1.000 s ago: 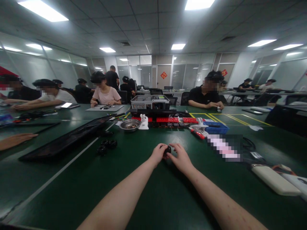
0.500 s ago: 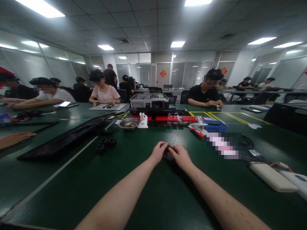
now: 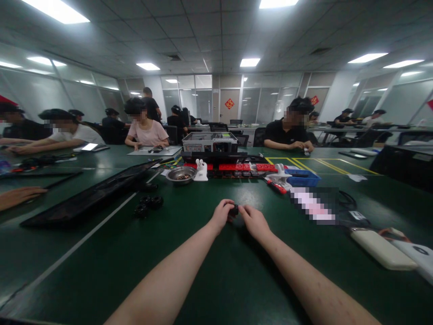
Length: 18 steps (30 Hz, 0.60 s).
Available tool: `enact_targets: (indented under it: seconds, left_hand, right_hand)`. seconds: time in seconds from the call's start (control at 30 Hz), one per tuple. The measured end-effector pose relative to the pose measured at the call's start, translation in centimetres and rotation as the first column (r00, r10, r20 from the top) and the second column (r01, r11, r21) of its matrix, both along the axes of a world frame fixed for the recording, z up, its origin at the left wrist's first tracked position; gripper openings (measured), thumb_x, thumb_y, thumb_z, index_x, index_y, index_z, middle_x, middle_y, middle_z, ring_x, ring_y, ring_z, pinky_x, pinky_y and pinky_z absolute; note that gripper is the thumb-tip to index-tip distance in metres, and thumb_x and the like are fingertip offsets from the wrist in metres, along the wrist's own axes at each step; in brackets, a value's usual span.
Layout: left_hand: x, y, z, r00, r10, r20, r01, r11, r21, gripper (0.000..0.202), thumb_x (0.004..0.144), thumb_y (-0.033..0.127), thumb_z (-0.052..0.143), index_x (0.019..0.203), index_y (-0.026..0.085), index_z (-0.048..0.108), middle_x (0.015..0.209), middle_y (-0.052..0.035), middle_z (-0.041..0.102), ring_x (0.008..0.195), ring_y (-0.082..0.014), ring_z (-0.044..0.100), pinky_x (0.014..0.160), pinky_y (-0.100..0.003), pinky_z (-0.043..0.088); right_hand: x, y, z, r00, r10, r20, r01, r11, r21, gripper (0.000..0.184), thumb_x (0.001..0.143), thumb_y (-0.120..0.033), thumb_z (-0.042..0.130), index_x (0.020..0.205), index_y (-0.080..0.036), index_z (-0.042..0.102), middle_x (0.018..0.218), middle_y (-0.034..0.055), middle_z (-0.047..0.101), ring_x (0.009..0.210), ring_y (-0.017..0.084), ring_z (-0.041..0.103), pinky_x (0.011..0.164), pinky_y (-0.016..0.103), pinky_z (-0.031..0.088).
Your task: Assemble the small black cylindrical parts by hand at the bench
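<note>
Above the green tabletop, my left hand (image 3: 223, 215) is closed around a small black wheel-like part (image 3: 234, 210). My right hand (image 3: 254, 221) meets it from the other side, thumb and fingertips pinched at the part's edge. The fingers cover much of it, so its exact kind is hard to make out. To the left of my hands lie several similar black round parts (image 3: 149, 203), grouped close together on the table.
A metal bowl of small parts (image 3: 181, 175), a white stand (image 3: 200, 170), a red-handled tool (image 3: 277, 186) and a blue tray (image 3: 302, 178) lie ahead. A long black panel (image 3: 88, 196) is at left, a cream power bank (image 3: 384, 248) at right. Co-workers sit across.
The black part shows more between my hands now. My right fingers have shifted slightly to its right side, while my left hand has kept its grip.
</note>
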State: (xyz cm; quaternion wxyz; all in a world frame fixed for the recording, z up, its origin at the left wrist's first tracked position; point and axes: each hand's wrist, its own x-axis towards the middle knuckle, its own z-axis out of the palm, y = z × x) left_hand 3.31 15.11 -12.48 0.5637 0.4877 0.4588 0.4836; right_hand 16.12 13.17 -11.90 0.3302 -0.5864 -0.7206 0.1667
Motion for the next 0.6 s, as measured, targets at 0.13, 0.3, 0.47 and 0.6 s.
enact_targets:
  seconds: [0.13, 0.3, 0.47, 0.6]
  left_hand:
    - [0.06, 0.07, -0.58, 0.998, -0.029, -0.051, 0.033, 0.997, 0.069, 0.023, 0.064, 0.017, 0.043, 0.086, 0.018, 0.047, 0.072, -0.0002, 0.051, 0.055, -0.0097, 0.052, 0.037, -0.015, 0.035]
    - [-0.04, -0.02, -0.85, 0.994, -0.04, -0.105, 0.054, 0.989, 0.137, 0.023, 0.065, 0.019, 0.045, 0.087, 0.019, 0.048, 0.072, 0.0003, 0.05, 0.059, -0.0097, 0.051, 0.038, -0.013, 0.036]
    - [-0.12, 0.05, -0.52, 0.999, 0.002, -0.033, 0.0, 0.997, 0.082, 0.021, 0.074, 0.033, 0.038, 0.084, 0.018, 0.048, 0.071, -0.0002, 0.051, 0.052, -0.0084, 0.051, 0.037, -0.015, 0.039]
    - [0.06, 0.47, -0.83, 0.995, -0.009, -0.098, 0.013, 0.999, 0.045, 0.032, 0.071, 0.046, 0.044, 0.082, 0.016, 0.047, 0.057, 0.0011, 0.051, 0.036, -0.0076, 0.048, 0.03, -0.015, 0.032]
  right_hand:
    - [0.16, 0.02, 0.06, 1.0, 0.024, 0.015, -0.024, 0.999, -0.041, 0.046, 0.081, -0.049, 0.025, 0.065, -0.019, 0.056, 0.063, 0.0028, 0.057, 0.062, 0.015, 0.052, 0.054, 0.023, 0.033]
    - [0.11, 0.3, -0.35, 0.998, 0.059, 0.009, -0.059, 0.998, -0.02, 0.037, 0.079, -0.044, 0.033, 0.064, -0.018, 0.055, 0.059, 0.0015, 0.055, 0.057, 0.013, 0.05, 0.05, 0.022, 0.032]
    - [-0.06, 0.14, -0.39, 0.988, 0.134, -0.078, -0.127, 0.988, 0.084, 0.027, 0.068, -0.026, 0.052, 0.094, -0.019, 0.049, 0.068, -0.0011, 0.054, 0.061, 0.012, 0.05, 0.056, 0.022, 0.036]
    - [-0.15, -0.43, 0.0, 0.985, 0.162, -0.059, -0.154, 0.98, 0.128, 0.03, 0.066, -0.019, 0.051, 0.096, -0.022, 0.046, 0.067, -0.0028, 0.051, 0.06, 0.012, 0.049, 0.055, 0.023, 0.036]
